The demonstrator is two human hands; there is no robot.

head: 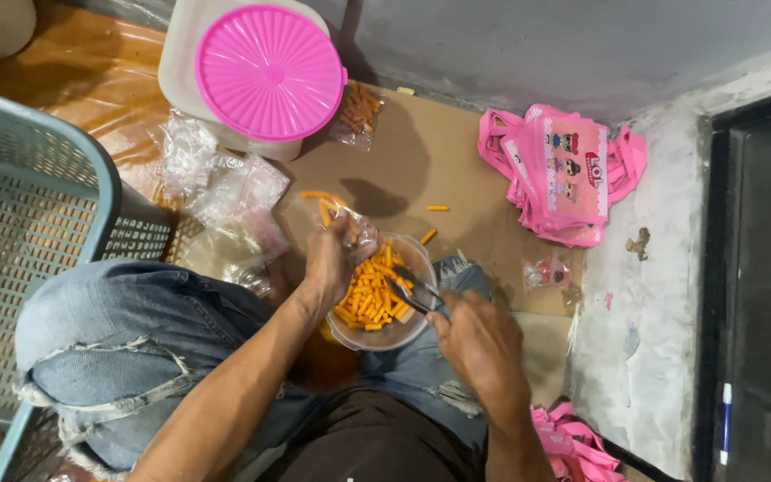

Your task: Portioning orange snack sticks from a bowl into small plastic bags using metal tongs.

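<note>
Hidden or unclear: the far side of the small clear bag (357, 234) is masked by the left hand (330, 259), so how full it is cannot be told. The tips of the tongs (414, 295) are buried among the orange sticks (369, 295); whether they pinch one cannot be made out. The tub (225, 80) is largely covered by its pink lid (269, 71), contents unseen. The basket (37, 214) is cut off at the left edge. The second pile of pink bags (573, 442) is cut off at the bottom.

Bowl: a clear bowl (403, 332) rests on the person's lap between the denim knees, holding the orange sticks. It lies directly under both hands.

Left hand: closed around the mouth of the small clear bag, held over the bowl's far-left rim, touching it or just above; which one cannot be told.

Right hand: the right hand (475, 344) is closed on the handle end of the tongs, at the bowl's near-right rim. The tongs slant down and left into the sticks.

Loose sticks: a few lie on the cardboard (421, 152) beyond the bowl, one well apart to the right (437, 208).

Surroundings: empty clear bags (225, 183) lie heaped between basket and bowl. A filled packet (357, 112) leans beside the tub. A stack of pink bags (564, 174) lies near the wall, with a small packet (546, 270) just below it.
</note>
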